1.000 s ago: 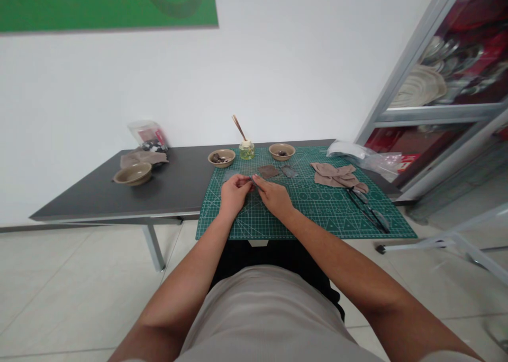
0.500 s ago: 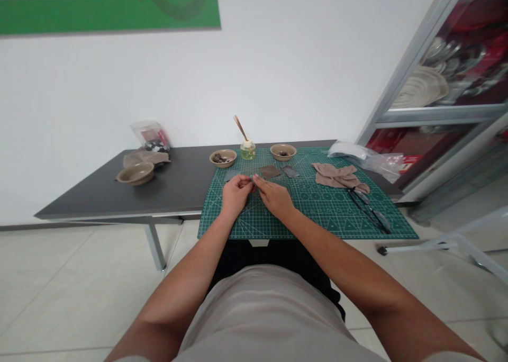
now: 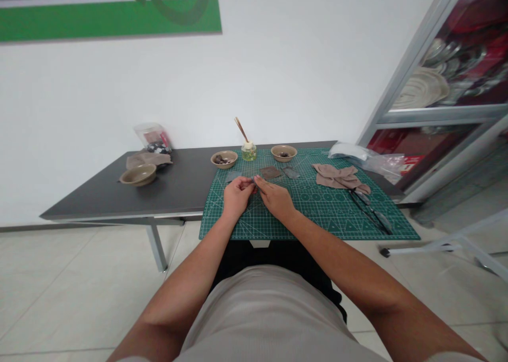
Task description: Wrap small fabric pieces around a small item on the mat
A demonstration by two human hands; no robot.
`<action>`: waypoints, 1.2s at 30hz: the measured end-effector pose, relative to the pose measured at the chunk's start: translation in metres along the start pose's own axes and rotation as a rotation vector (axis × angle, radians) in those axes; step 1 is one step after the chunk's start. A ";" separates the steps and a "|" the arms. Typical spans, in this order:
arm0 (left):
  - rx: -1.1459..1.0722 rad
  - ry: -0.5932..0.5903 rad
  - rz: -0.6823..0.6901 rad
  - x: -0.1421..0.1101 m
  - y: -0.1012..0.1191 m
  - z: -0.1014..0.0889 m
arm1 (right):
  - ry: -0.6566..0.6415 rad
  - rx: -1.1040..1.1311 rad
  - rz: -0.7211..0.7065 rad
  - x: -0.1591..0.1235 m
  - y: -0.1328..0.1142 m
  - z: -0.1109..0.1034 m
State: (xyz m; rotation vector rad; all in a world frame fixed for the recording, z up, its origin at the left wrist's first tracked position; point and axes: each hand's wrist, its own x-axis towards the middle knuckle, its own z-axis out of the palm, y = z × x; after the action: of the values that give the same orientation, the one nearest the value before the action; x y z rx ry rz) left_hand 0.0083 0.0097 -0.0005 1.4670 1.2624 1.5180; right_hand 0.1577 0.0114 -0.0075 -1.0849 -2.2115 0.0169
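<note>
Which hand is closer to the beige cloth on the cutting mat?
Right. The right hand sits left of the beige cloth in view, not touching it; the left hand is farther away, beyond the right hand.

Small dark scrap pinched between left hand and right hand.

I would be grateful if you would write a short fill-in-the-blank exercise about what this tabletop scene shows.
1. The left hand and right hand are over a green ____.
2. A glass jar of greenish liquid holds thin ____.
3. The dark table holds ____ shallow tan bowls.

Missing words: cutting mat; sticks; three.
</note>
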 end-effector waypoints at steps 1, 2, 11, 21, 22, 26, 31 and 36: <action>0.015 -0.005 0.011 0.000 0.000 0.000 | -0.004 0.002 -0.017 0.000 0.000 0.000; 0.028 -0.009 0.022 0.000 -0.001 0.000 | -0.010 0.005 -0.034 0.000 0.000 0.000; -0.105 -0.002 -0.010 0.000 -0.006 0.000 | -0.003 -0.007 0.028 -0.001 0.001 0.001; -0.204 -0.017 -0.018 0.001 -0.008 0.002 | -0.012 -0.005 0.069 -0.001 0.001 0.000; -0.190 -0.025 -0.014 0.000 -0.008 0.002 | -0.011 -0.005 0.063 -0.001 0.001 0.000; -0.127 -0.060 0.008 -0.001 -0.009 0.002 | -0.009 0.004 0.030 -0.002 0.001 -0.001; -0.165 -0.012 0.064 -0.003 -0.007 0.002 | -0.014 0.005 0.078 0.000 0.001 -0.001; -0.179 0.001 0.085 -0.003 0.000 0.002 | 0.059 0.030 0.136 0.000 0.001 -0.003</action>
State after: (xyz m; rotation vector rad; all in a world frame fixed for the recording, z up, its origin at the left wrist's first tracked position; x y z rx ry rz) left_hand 0.0105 0.0068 -0.0018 1.4184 1.0464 1.6419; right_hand 0.1600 0.0114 -0.0060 -1.2020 -2.0759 0.0759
